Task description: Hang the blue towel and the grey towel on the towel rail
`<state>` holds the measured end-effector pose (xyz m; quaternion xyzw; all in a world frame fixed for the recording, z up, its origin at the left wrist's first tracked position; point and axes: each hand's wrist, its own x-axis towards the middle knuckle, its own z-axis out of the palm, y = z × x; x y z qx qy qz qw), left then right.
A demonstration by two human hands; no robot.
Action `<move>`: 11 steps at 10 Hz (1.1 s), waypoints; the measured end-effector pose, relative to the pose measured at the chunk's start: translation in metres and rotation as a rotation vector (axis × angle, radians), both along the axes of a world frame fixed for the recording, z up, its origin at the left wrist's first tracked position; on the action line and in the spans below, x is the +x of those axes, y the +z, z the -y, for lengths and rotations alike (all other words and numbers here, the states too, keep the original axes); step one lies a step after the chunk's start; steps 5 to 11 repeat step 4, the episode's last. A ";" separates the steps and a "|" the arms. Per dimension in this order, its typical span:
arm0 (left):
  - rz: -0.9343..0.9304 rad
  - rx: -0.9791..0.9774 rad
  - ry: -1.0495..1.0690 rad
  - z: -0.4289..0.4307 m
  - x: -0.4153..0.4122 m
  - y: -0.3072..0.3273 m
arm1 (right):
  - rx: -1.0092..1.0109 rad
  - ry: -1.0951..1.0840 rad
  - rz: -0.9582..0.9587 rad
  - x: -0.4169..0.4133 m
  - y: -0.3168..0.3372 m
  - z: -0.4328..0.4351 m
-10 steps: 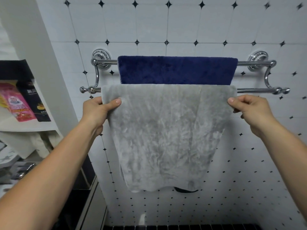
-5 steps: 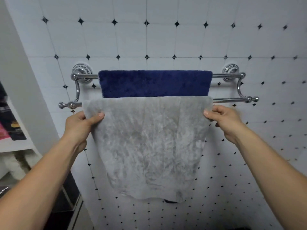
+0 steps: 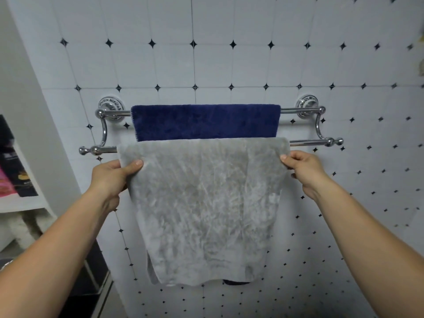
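A chrome double towel rail [image 3: 305,141] is fixed to the white tiled wall. The blue towel [image 3: 205,122] hangs over its rear, upper bar. The grey towel [image 3: 204,203] drapes over the front, lower bar and hangs down, hiding most of the blue one; a sliver of blue shows below its bottom edge. My left hand [image 3: 112,177] pinches the grey towel's left edge just under the bar, thumb on the front. My right hand [image 3: 302,167] grips its right edge at the same height.
A white shelf unit [image 3: 25,203] stands at the left with dark and pink packets [image 3: 13,180] on it and pale cloth below. The tiled wall [image 3: 229,65] runs behind the rail.
The grey towel has settled over the front bar, and both hands now sit slightly lower on its side edges. The view has shifted a little between frames.
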<state>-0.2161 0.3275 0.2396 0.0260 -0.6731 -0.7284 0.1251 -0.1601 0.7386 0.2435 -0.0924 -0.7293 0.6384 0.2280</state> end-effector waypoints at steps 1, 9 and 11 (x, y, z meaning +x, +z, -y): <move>0.046 -0.004 0.018 0.000 -0.001 -0.006 | -0.023 0.052 0.022 0.002 -0.004 0.000; 0.114 -0.031 0.224 0.009 0.020 -0.028 | -0.030 -0.005 -0.001 0.016 -0.014 -0.006; 0.114 -0.031 0.224 0.009 0.020 -0.028 | -0.030 -0.005 -0.001 0.016 -0.014 -0.006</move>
